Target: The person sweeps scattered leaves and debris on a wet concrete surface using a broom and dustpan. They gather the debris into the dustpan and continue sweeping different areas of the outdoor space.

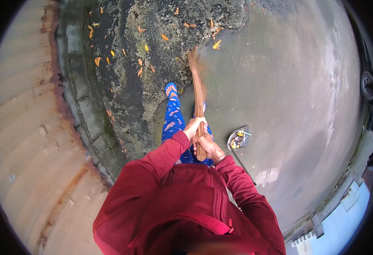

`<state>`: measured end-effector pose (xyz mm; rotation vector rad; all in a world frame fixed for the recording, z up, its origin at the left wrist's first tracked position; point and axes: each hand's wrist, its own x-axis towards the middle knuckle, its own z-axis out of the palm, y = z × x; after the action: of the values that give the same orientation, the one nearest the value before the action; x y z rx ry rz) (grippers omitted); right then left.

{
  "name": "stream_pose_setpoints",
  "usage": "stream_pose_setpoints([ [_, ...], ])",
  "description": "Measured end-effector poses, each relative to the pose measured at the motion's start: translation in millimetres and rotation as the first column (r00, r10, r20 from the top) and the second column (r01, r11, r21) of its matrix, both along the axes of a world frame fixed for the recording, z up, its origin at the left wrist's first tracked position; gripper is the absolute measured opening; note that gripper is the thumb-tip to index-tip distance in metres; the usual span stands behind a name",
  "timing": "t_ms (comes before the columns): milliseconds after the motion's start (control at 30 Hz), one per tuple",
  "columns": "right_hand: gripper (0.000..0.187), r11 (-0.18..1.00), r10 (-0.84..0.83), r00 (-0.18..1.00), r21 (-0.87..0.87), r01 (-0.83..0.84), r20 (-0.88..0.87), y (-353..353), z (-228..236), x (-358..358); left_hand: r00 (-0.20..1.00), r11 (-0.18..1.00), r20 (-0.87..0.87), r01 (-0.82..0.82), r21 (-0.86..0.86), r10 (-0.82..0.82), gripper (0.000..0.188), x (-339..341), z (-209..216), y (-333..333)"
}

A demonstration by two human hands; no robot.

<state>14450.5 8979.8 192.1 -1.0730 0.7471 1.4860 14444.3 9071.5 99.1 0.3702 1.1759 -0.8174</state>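
Note:
A brown stick broom (pixel 198 91) points away from me, its bristle end blurred over the ground near scattered orange leaves (pixel 140 63). My left hand (pixel 194 126) grips the broom's bundle higher up. My right hand (pixel 207 145) grips its near end, just below the left hand. Both arms wear red sleeves. My legs in blue patterned trousers and a blue sandal (pixel 171 90) show under the broom.
A dustpan (pixel 238 138) holding leaves lies on the wet concrete to my right. A mossy dark patch (pixel 127 76) and a stone kerb (pixel 86 119) run along a tan wall on the left. A vehicle wheel (pixel 367 85) sits at the far right.

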Motion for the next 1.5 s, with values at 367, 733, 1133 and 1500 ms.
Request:
stream_pose_setpoints([
  [367,0.007,0.910,-0.393,0.917,-0.164,0.380,-0.060,58.6,28.8,-46.8,0.954,0.959,0.099,0.279,0.052,-0.283,0.009,-25.9,33.5,44.7],
  [733,0.037,0.908,-0.393,0.911,-0.105,0.406,0.124,79.6,26.9,-52.2,0.913,0.923,0.241,0.256,0.289,-0.329,0.015,-6.2,43.3,64.2],
  [1133,0.007,0.888,-0.441,0.888,-0.079,0.453,0.134,96.7,-38.3,17.9,0.877,0.910,0.246,0.410,0.069,-0.413,0.012,61.4,-11.9,79.6],
  [1500,0.039,0.932,-0.354,0.913,-0.001,0.362,0.204,9.7,-17.5,-9.5,0.921,0.896,0.310,0.084,0.435,-0.237,0.013,33.2,-8.8,-7.1],
])
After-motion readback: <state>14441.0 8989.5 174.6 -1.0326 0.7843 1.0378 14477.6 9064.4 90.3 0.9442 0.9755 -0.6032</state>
